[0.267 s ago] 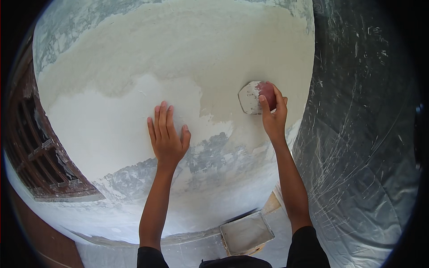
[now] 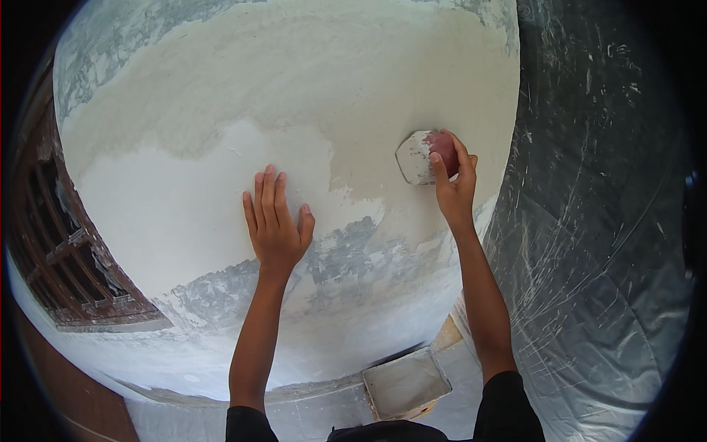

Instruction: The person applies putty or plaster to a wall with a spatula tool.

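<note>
My right hand (image 2: 458, 183) grips a palm-sized tool with a rounded maroon back and a flat, many-sided face, caked with whitish plaster (image 2: 415, 160). Thumb and fingers wrap its maroon end, and the flat part lies against the wall (image 2: 383, 81); its exact kind I cannot make out. To the left, my left hand (image 2: 277, 225) rests on white plaster, palm toward the wall and fingers stretched. Beige damp-looking plaster covers the upper and right parts of the wall, with rough grey patches below both hands.
Low by the wall's foot stands a rectangular tray (image 2: 409, 383) with greyish-white material in it. A brown barred window frame (image 2: 74, 243) sits at the left. Along the right, dark plastic sheeting (image 2: 589, 221) hangs and spreads, splashed with white.
My right hand and the tool have shifted slightly up and to the right on the wall. The left hand stays nearly where it was.
</note>
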A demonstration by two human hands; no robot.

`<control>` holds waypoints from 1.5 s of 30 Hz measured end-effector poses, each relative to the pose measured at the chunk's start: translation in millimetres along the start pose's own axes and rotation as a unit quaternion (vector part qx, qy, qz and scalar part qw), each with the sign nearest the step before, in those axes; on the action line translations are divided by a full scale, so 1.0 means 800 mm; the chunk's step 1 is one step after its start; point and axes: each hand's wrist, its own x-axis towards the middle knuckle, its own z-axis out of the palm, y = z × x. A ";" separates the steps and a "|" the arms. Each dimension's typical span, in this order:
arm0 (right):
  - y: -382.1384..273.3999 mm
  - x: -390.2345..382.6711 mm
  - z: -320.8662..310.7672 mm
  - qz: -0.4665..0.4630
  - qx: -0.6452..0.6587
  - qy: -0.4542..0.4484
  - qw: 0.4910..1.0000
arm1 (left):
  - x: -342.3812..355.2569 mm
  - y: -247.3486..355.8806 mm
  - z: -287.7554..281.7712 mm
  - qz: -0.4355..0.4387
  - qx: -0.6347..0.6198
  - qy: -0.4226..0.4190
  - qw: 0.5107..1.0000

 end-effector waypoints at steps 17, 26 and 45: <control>0.001 0.013 -0.008 -0.040 0.037 0.011 0.998 | 0.000 0.000 0.001 -0.001 0.010 0.003 1.000; -0.002 0.005 -0.009 -0.108 0.005 -0.062 0.992 | -0.002 0.000 0.000 0.001 0.007 0.003 1.000; 0.021 0.006 -0.010 -0.024 0.171 0.045 0.984 | -0.001 0.000 -0.002 0.000 0.012 -0.003 1.000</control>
